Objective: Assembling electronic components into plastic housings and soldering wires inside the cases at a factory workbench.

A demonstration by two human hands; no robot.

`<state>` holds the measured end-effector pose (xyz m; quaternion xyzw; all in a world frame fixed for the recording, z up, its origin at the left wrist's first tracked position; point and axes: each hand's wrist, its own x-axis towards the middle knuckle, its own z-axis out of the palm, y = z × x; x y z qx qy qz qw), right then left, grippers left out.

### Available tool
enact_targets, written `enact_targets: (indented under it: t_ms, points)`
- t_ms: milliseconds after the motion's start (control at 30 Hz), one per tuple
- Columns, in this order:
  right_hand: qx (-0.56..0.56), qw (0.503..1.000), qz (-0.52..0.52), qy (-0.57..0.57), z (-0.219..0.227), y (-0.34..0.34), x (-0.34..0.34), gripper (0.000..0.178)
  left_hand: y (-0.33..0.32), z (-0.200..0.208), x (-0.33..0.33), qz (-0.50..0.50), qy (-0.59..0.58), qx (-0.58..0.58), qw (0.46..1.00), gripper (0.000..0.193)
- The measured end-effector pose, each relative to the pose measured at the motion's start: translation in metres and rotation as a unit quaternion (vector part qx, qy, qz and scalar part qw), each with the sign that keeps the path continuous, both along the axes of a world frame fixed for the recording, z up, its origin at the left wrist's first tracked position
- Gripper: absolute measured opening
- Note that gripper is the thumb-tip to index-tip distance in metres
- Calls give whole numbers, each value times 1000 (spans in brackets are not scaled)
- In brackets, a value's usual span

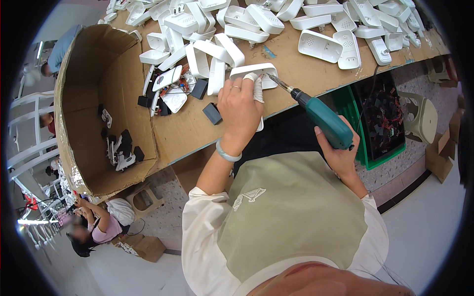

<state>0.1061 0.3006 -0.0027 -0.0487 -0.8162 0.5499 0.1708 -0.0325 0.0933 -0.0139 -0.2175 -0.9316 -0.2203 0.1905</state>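
Note:
My right hand (pixel 339 150) is wrapped round a green electric screwdriver (pixel 326 120). Its bit slants up to the left and reaches a white plastic plug-in housing (pixel 269 68) at the table edge. My left hand (pixel 239 106), with a ring and white wrapping on a finger, holds that housing from the near side; the fingertips are partly hidden. A small dark grey block (pixel 212 114) lies just left of this hand. Farther left is a pile of white covers, wires and dark parts (pixel 174 91). More white housings (pixel 197 60) crowd the table right behind the hand.
A large cardboard box (pixel 91 140) with some parts inside stands at the left. On the right, a green crate (pixel 368 155) holds dark parts and red wires, beside a beige stool (pixel 422 116). White housings cover the far cardboard-topped table (pixel 284 96). Another person (pixel 101 222) sits at lower left.

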Motion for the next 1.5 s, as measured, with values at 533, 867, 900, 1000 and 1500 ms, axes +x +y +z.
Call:
enact_targets:
  t_ms: [533,867,900,1000,1500]
  points:
    - [22,999,4,23,-5,-5,-15,22,19,-2,2,62,55,2,997,14]
    - [31,999,11,12,-5,-6,-20,22,18,-6,0,64,39,-11,997,20]
    - [28,1000,10,8,-5,-6,-20,23,17,-6,0,66,40,-10,997,20]
    - [31,999,12,19,-6,-5,-20,23,17,-7,0,67,42,-6,997,20]
    - [59,997,43,-1,-4,0,-22,21,18,-8,-1,76,44,-14,996,21]
